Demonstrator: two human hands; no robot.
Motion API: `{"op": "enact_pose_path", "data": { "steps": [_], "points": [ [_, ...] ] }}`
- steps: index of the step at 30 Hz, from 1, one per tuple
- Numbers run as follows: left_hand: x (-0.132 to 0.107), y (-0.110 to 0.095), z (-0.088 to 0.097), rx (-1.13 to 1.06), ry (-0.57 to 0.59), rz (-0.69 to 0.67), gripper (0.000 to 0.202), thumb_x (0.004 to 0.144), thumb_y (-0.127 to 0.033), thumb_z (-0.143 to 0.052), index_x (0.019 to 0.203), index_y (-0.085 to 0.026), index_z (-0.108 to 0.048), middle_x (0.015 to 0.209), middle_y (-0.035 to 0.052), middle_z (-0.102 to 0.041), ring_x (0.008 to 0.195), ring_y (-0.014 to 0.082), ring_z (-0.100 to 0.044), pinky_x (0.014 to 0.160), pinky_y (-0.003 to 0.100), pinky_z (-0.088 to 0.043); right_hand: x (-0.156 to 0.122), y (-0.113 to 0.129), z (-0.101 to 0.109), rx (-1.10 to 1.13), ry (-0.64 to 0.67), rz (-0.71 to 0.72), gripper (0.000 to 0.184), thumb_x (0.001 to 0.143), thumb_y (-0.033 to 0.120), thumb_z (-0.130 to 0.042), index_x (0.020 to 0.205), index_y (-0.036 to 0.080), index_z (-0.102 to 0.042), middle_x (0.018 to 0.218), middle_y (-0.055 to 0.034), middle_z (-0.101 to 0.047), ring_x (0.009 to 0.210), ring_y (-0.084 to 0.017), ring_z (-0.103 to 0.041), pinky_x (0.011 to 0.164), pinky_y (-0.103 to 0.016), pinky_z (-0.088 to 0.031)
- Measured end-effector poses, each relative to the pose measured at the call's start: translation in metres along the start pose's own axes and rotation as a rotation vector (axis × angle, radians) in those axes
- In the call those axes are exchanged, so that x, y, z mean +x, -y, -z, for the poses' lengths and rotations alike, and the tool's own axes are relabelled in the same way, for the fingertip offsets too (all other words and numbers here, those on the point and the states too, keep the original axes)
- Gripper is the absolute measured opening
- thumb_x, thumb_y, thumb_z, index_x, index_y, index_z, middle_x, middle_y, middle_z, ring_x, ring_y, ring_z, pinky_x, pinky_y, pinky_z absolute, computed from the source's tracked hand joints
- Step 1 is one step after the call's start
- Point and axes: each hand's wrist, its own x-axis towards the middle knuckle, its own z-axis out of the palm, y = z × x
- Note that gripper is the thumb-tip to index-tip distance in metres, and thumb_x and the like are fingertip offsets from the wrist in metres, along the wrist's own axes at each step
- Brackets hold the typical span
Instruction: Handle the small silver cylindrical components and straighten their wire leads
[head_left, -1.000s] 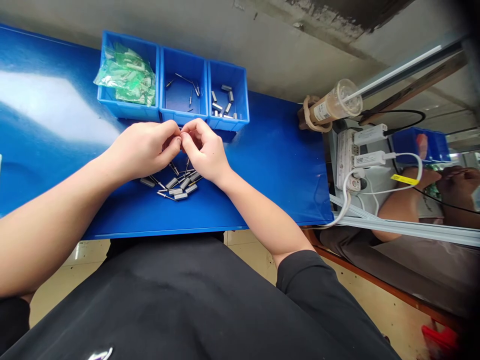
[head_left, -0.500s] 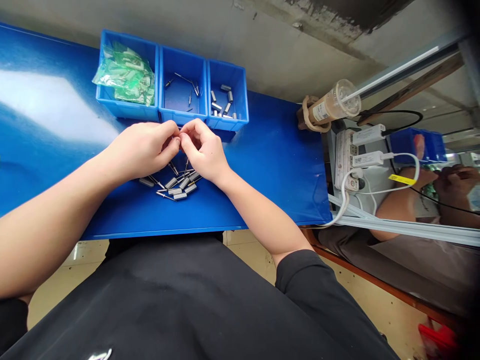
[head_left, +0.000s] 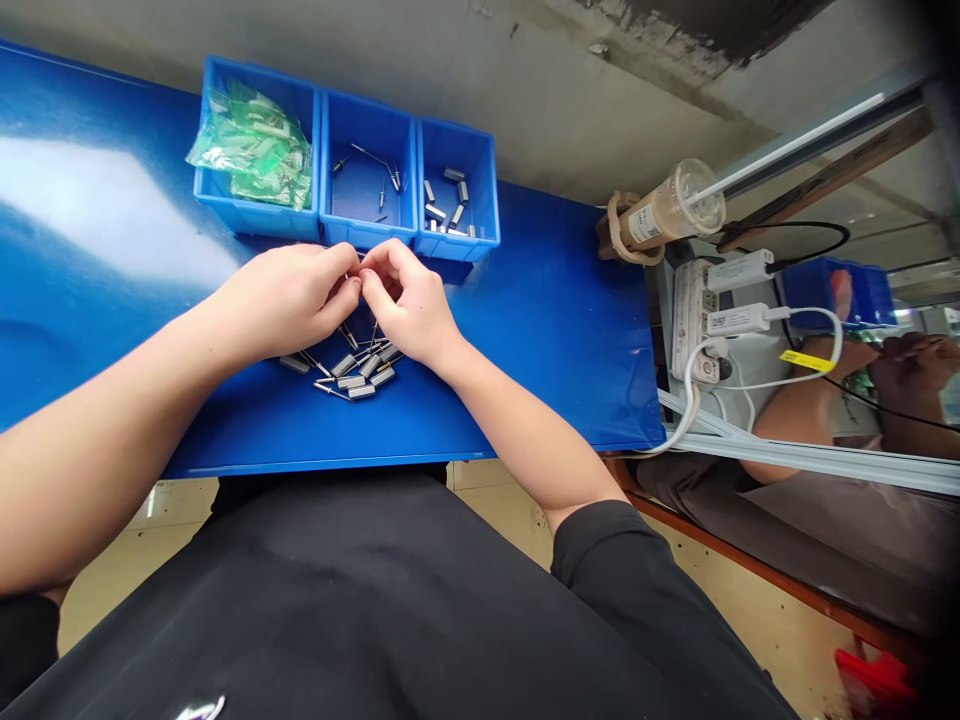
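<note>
While both hands meet fingertip to fingertip above the blue table [head_left: 540, 330], whatever tiny part they pinch between them is hidden by the fingers, so it cannot be told what it is. The left hand [head_left: 281, 297] has its thumb and forefinger pressed together at the tips, the other fingers curled under. The right hand [head_left: 409, 303] mirrors it, thumb and forefinger closed against the left hand's tips, the remaining fingers bent loosely. Their meeting point hangs just near of the middle bin [head_left: 367, 185].

Directly below the hands, on the table, lies a loose heap of small metal parts [head_left: 356, 372]: short silvery cylinders, with thin pins among them, partly covered by the right palm.

On the far side stand three blue bins side by side, touching one another. The left bin [head_left: 251, 215] is stuffed with green plastic bags [head_left: 251, 150]. The middle bin holds a few thin pins, and the right bin [head_left: 459, 195] holds several short metal cylinders.

To the right, off the table's edge, a clear plastic cup [head_left: 671, 208] lies tilted on its side. Near it sits a white power strip [head_left: 694, 315] with white adapters and a white cable plugged in. Further right, a co-worker's arm [head_left: 795, 425] shows behind a metal rail.
</note>
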Motion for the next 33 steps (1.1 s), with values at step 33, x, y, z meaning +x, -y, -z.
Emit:
{"op": "enact_pose_path", "data": {
  "steps": [33],
  "points": [
    [-0.002, -0.006, 0.008, 0.043, 0.113, -0.01, 0.031, 0.104, -0.034, -0.035, 0.102, -0.019, -0.061, 0.095, 0.0119, -0.066, 0.094, 0.0297, -0.065, 0.087, 0.044, -0.051, 0.001, 0.0, 0.004, -0.046, 0.067, 0.051, 0.007, 0.104, 0.029, -0.047, 0.1, 0.023, -0.047, 0.093, -0.0001, -0.067, 0.082, -0.014, -0.062, 0.09, -0.035, -0.058]
  ]
}}
